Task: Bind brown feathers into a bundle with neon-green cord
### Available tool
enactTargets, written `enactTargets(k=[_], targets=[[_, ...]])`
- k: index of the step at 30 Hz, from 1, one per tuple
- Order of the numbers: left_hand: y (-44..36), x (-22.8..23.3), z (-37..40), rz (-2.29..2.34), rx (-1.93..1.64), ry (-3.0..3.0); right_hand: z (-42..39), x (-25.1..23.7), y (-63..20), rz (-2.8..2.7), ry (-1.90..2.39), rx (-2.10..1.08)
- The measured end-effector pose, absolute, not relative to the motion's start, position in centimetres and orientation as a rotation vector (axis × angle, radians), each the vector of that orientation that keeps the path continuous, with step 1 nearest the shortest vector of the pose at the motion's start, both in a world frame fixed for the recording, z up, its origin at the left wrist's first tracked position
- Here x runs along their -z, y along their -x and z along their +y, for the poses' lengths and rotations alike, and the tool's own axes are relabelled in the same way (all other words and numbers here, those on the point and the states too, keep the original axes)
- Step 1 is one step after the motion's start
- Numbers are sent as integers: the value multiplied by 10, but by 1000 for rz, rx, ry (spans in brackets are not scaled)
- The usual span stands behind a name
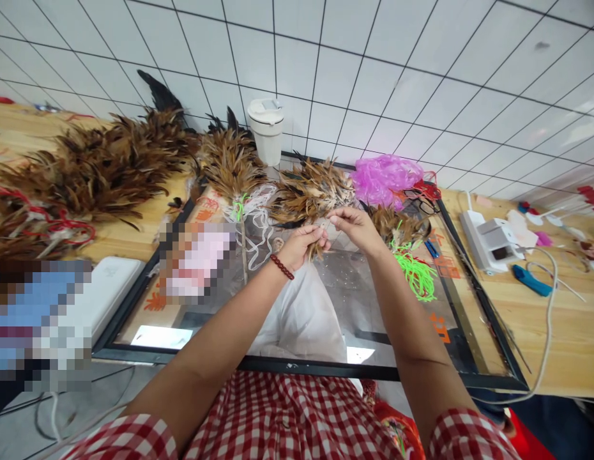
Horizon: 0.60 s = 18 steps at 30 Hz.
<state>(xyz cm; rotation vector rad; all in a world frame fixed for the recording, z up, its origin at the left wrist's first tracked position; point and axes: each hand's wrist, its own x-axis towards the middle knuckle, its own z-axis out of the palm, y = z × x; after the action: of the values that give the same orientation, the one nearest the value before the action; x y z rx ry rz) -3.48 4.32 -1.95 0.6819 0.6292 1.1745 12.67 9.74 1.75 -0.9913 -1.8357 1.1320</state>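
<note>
Feathers [319,237] pinched between left hand [301,246] and right hand [355,229], both closed on them; judged light, soft, fragile; best held by quills.

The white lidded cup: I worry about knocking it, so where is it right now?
In the head view the white lidded cup stands at the far edge against the tiled wall, left of centre, behind the feather bundles and beyond both hands.

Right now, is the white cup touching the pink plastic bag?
Apart. The head view shows the white cup standing by the tiled wall, with brown feathers and bare tiles between it and the pink plastic bag.
</note>
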Motion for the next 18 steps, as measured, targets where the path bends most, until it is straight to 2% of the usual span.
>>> enactTargets(k=[6,11,14,18], targets=[[31,21,45,630,-1226,-606,136,-14,-134,-1800,1469,-639],[27,21,46,661,-1361,-579,163,-20,-106,-1905,1670,-313],[26,20,46,664,-1373,-576,173,-20,-91,-1991,1775,-216],[27,20,47,685,-1368,-572,183,-19,-88,-2029,1773,-250]])
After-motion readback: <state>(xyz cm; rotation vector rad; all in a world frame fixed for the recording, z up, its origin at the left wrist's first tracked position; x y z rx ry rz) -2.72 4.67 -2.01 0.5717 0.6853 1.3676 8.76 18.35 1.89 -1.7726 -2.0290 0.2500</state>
